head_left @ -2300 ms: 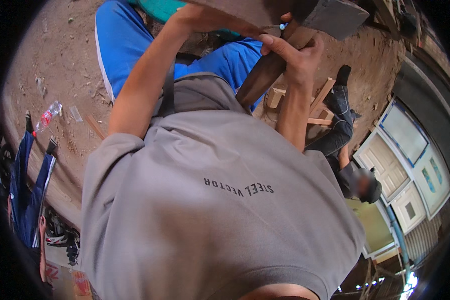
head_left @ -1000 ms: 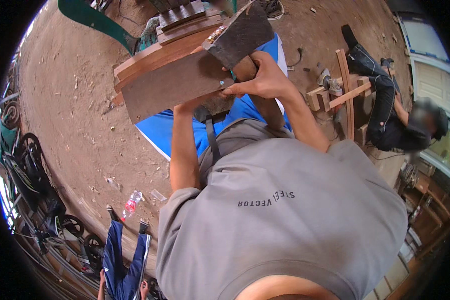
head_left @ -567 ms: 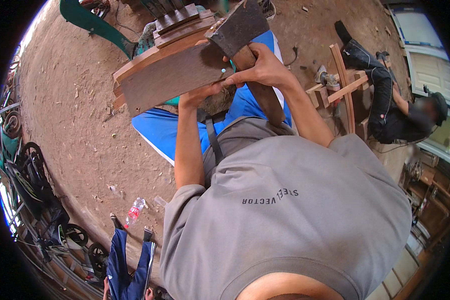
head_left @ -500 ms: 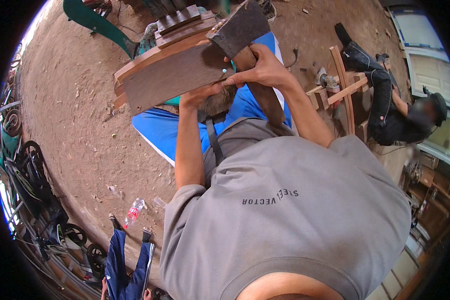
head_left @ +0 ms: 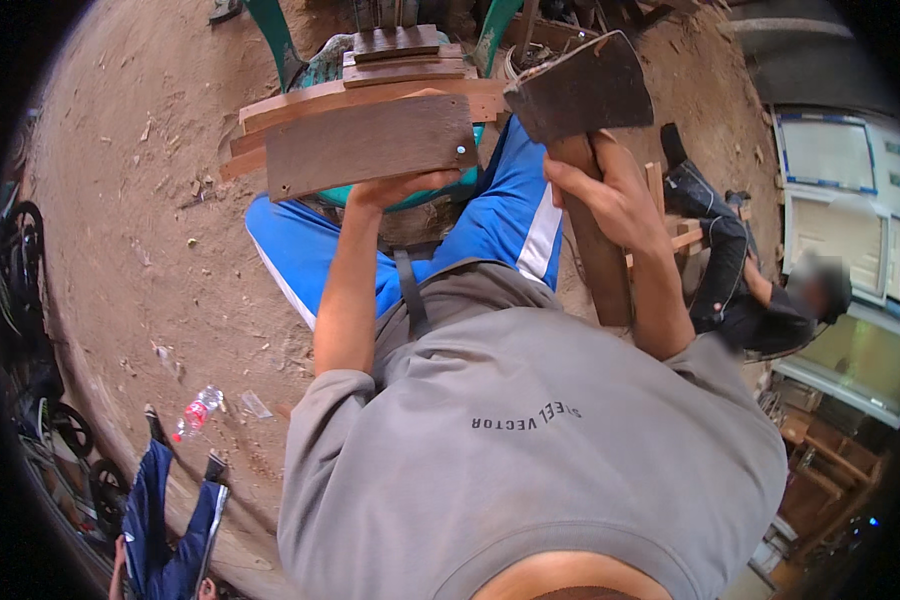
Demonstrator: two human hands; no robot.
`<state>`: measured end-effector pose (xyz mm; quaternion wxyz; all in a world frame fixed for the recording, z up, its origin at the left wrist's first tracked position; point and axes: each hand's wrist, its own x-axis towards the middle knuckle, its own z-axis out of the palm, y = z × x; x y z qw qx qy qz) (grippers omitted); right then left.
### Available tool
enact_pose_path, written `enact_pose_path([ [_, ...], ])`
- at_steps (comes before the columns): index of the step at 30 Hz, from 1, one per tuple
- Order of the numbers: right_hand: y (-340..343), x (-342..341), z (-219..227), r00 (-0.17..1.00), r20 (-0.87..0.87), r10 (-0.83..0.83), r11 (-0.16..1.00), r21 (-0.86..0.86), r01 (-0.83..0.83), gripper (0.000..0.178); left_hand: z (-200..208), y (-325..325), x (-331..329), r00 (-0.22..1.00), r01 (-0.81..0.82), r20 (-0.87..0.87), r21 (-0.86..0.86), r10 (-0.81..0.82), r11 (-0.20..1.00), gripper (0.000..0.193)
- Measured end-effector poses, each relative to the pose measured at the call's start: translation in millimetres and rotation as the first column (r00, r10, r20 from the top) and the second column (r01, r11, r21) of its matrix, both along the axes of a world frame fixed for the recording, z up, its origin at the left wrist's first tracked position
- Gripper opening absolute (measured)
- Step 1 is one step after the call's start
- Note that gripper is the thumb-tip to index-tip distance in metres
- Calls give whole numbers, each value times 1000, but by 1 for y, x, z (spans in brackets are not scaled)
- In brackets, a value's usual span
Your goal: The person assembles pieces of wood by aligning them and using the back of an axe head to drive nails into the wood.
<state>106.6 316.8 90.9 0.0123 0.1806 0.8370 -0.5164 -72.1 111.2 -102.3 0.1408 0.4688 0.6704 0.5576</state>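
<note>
My left hand is closed around the lower edge of a flat brown wooden board, its fingers hidden behind the wood. A small shiny round spot, perhaps a nail head, shows near the board's right end. In my right hand is the wooden handle of a hatchet, gripped just below its head. The wide dark metal hatchet head is raised to the right of the board, apart from it. The handle's lower end points toward my body.
Behind the board, more planks are stacked on a green chair. At right a person in dark clothes sits by wooden pieces. A plastic bottle lies on the dirt floor; another person's blue-trousered legs are at lower left.
My right hand has moved right with the hatchet, away from the board it was touching. My left hand still holds the board, now more level. The whole view has shifted.
</note>
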Motion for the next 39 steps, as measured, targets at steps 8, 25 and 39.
enact_pose_path([
  [8, -40, 4, 18, 959, 146, 241, 933, 238, -271, 27, -26, 11, 3, 997, 2, -75, 34, 1, 999, 63],
  [25, -72, 8, 14, 954, -40, 297, 777, 590, -218, 15, 18, 8, 5, 954, -121, -265, 92, 142, 988, 66],
  [39, -75, 7, 45, 971, -231, 68, 956, 293, 3, 16, -1, 1, 15, 968, -235, -16, 294, 250, 927, 56],
])
